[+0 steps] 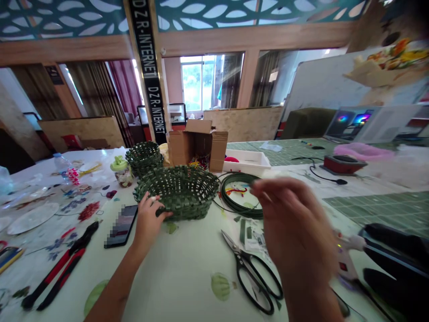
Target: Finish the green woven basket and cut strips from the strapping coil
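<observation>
A dark green woven basket (181, 192) stands on the table in front of me, its mouth up. My left hand (150, 214) grips its near left side, thumb and fingers against the weave. My right hand (295, 223) is raised over the table to the right, apart from the basket and blurred. Its fingers are bent and pressed together; anything between them is hidden. Left of that hand lie black-handled scissors (250, 273), blades a little apart. Behind it rests a coil of dark green cord (234, 208). Small green strip pieces (246, 230) are scattered near the scissors.
Red-and-black long-handled cutters (62, 268) and a phone (121, 227) lie at left. A second woven basket (144, 156), a lidded jar (121, 172), a cardboard box (197, 145) and a white tray (254, 160) stand behind. A power strip (345, 261) is at right.
</observation>
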A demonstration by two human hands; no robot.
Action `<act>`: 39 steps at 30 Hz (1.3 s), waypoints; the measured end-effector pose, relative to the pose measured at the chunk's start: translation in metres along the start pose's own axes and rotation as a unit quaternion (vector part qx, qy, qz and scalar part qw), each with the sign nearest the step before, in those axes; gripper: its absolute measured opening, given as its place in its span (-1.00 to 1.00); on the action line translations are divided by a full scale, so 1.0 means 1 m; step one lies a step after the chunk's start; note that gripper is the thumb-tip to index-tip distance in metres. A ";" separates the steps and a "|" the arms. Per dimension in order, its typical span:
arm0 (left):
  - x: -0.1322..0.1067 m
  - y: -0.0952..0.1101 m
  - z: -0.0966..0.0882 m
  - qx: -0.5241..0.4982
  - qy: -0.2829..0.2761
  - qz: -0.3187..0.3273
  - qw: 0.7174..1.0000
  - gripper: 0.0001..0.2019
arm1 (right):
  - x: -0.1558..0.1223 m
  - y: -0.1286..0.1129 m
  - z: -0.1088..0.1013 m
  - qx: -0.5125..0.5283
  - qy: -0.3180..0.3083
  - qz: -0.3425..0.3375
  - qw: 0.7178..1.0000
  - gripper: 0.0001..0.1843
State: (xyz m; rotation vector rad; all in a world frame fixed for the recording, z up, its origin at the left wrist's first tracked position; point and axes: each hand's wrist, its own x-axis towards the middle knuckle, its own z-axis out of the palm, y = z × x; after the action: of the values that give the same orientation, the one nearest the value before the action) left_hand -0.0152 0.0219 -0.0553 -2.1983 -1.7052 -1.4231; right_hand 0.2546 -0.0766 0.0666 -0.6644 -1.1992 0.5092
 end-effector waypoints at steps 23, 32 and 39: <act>0.160 0.013 0.086 0.092 -0.292 0.104 0.946 -0.77 | 0.094 0.201 0.017 -0.400 -0.366 0.071 0.838 -0.51; 0.165 0.009 0.093 0.107 -0.294 0.046 0.949 -0.77 | 0.096 0.209 0.016 -0.380 -0.373 0.073 0.844 -0.37; 0.159 0.018 0.100 0.144 -0.269 0.002 0.952 -0.77 | 0.100 0.220 0.020 -0.368 -0.366 0.068 0.852 -0.39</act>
State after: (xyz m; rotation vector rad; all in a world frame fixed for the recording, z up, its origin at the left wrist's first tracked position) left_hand 0.0601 0.1860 -0.0016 -2.5495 -1.8860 -0.5339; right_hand 0.2618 0.1510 -0.0166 -1.2821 -2.1281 0.4173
